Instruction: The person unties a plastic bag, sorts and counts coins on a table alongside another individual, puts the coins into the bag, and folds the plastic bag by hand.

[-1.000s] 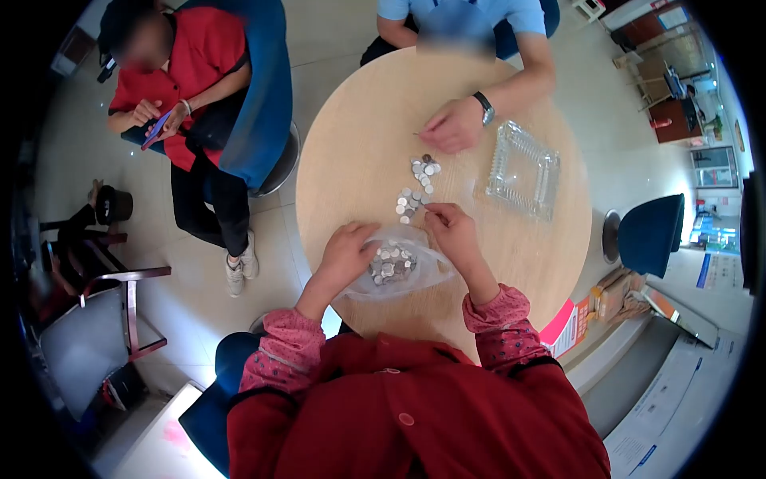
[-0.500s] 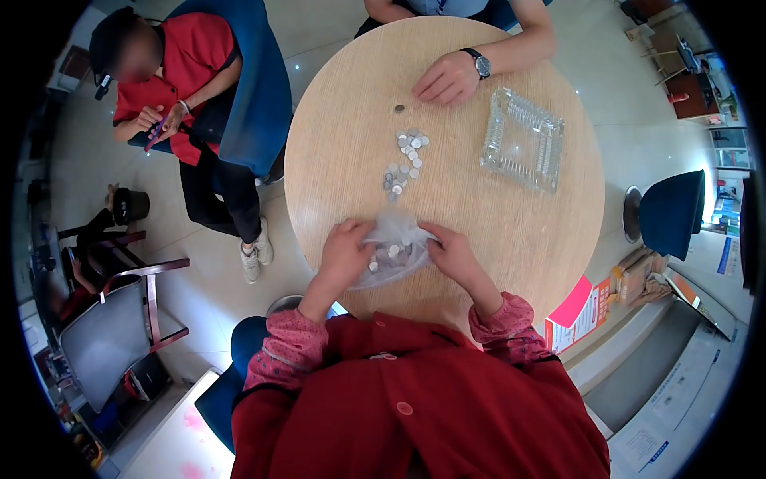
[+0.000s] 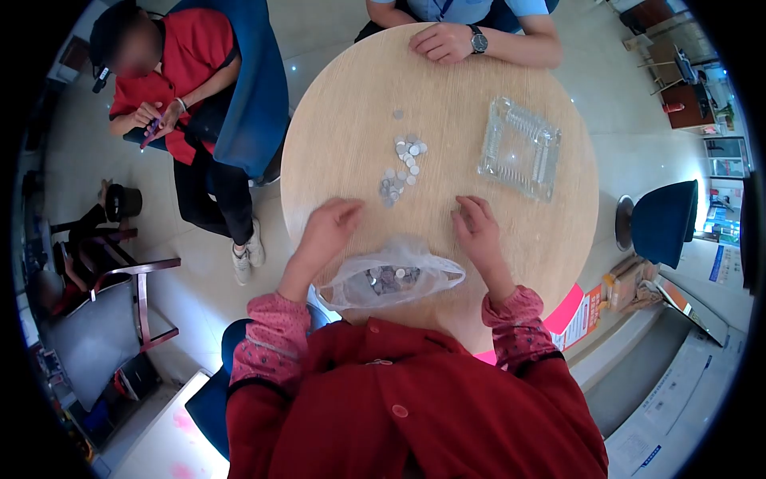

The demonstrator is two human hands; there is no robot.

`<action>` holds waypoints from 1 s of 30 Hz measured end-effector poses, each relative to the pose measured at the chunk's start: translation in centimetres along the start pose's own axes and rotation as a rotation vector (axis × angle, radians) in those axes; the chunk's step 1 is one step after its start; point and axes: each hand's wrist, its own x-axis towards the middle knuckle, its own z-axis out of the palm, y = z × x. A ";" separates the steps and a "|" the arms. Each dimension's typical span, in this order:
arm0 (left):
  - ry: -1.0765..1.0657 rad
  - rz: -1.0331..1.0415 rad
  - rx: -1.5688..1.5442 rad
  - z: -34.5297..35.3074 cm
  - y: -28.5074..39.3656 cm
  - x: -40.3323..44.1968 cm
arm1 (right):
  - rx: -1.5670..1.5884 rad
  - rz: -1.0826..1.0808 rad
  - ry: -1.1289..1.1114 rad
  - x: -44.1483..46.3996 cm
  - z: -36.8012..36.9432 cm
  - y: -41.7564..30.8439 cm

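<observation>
Closest to the wearer, a thin, clear plastic bag (image 3: pixel 440 275) lies slumped near the edge of the round tabletop (image 3: pixel 542 247), its mouth spread wide, with a pile of coins (image 3: pixel 384 279) inside. Just beyond it on either side are the person's bare hands, both off the bag: the left hand (image 3: pixel 325 230) has its fingers bent in a relaxed grip with nothing visible in it, and the right hand (image 3: pixel 480 230) has a loose grip, fingers slightly parted, likewise holding nothing that shows. Past the hands, near the middle, loose coins (image 3: pixel 389 188) trail away in an uneven string, some appearing to overlap, and a lone coin (image 3: pixel 397 115) lies farther out, apart from them. The handling looks partway through: a share of the coins is in the bag, a smaller-looking share remains outside, ungathered and unstacked, and the bag is untied. To the right sits a glass dish (image 3: pixel 515 184), well apart from the coins; at the far edge rests a co-worker's hand (image 3: pixel 441 42).
</observation>
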 end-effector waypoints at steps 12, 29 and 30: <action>0.217 0.533 0.459 1.7 0.4 17.4 | -0.279 -0.191 0.142 1.0 3.9 -1.4; 0.341 0.435 0.523 -3.1 -2.7 16.4 | -0.233 -0.174 0.152 1.3 3.6 -1.8; 0.377 0.416 0.538 -2.7 -2.5 15.7 | -0.240 -0.179 0.150 1.3 3.5 -1.8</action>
